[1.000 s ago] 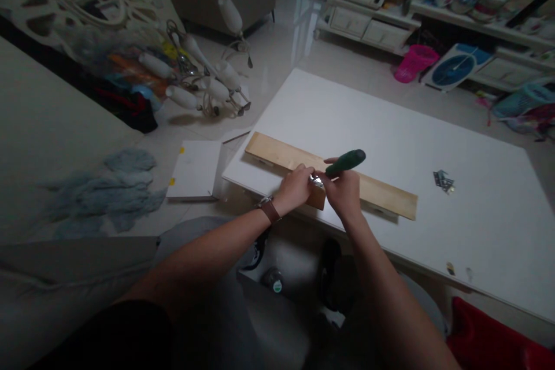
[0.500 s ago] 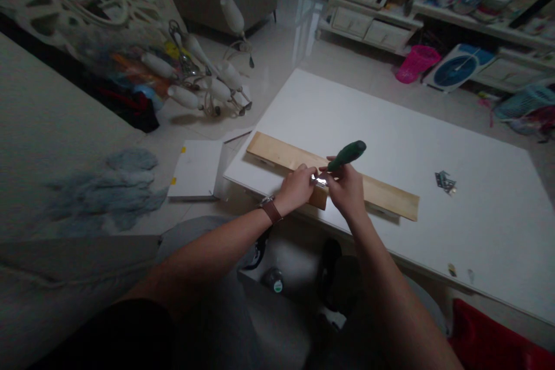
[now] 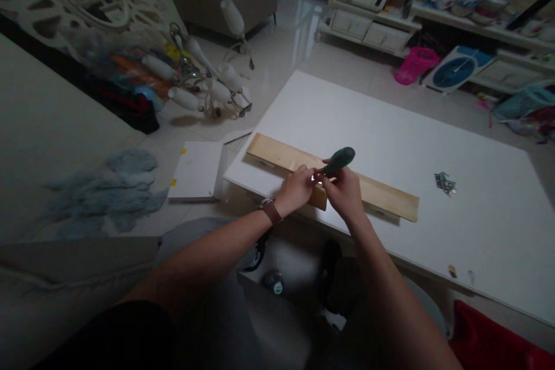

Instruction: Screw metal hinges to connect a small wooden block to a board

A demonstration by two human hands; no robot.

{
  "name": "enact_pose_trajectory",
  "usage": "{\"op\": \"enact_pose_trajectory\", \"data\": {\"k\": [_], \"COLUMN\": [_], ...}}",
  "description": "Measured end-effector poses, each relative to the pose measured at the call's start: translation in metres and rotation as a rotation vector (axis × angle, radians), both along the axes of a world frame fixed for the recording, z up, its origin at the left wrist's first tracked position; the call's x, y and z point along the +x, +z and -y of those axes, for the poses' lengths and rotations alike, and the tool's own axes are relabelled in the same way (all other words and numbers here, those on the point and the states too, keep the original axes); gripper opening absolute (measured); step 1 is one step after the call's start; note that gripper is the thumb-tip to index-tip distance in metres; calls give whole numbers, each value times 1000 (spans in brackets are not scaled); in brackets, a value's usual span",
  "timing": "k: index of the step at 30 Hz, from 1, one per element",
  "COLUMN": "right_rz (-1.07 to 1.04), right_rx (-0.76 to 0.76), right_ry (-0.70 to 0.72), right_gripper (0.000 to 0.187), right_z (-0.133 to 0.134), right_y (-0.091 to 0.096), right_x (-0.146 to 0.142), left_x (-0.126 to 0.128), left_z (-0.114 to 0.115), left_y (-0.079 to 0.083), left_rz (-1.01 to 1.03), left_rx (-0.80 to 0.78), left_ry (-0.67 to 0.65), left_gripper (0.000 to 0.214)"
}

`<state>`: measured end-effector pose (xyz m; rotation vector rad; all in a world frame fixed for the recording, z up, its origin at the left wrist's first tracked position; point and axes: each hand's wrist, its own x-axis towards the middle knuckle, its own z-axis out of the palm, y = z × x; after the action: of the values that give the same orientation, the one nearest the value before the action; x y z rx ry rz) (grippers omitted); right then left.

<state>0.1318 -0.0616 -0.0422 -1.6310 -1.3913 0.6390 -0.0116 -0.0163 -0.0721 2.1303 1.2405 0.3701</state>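
My right hand (image 3: 346,192) is closed around a screwdriver (image 3: 339,161) with a dark green handle, which slants up to the right; its tip is hidden. My left hand (image 3: 298,188), wearing a brown-strapped watch, pinches a small shiny metal piece (image 3: 319,183) beside the right fingers. Both hands are over the middle of a long light-wood board (image 3: 390,199), which lies along the near edge of a white table (image 3: 368,118). A short brown wooden block (image 3: 318,199) sticks out toward me from under the hands.
Small metal hardware (image 3: 445,184) lies in a pile on the table's right side. Two tiny parts, one of them dark (image 3: 452,270), sit by its near edge. On the floor to the left are a white box (image 3: 197,169), a lamp with several white shades (image 3: 219,89) and grey-blue cloth (image 3: 117,191).
The screwdriver handle has shifted slightly left and down with my right hand, and its fingers now sit closer to my left fingertips. My left hand has hardly moved.
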Motion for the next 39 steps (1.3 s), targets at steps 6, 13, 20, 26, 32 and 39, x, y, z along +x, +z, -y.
{"op": "enact_pose_trajectory", "data": {"k": [6, 13, 20, 26, 32, 39], "right_rz": [90, 59, 14, 130, 28, -117], "right_rx": [8, -25, -8, -14, -30, -51], "right_ry": [-104, -81, 20, -101, -54, -12], "right_gripper": [25, 38, 30, 22, 29, 34], "right_z": [0, -2, 0, -1, -2, -1], "right_y": [1, 0, 3, -1, -3, 1], "right_x": [-1, -4, 1, -2, -3, 0], "left_x": [1, -1, 2, 0, -1, 0], "left_z": [1, 3, 0, 2, 2, 1], "left_y": [5, 9, 1, 4, 4, 3], "left_rz": [-20, -72, -45, -52, -86, -60], "left_rx": [-17, -25, -8, 5, -11, -28], "left_ry": [6, -10, 17, -12, -25, -5], "left_gripper": [23, 27, 28, 19, 23, 28]}}
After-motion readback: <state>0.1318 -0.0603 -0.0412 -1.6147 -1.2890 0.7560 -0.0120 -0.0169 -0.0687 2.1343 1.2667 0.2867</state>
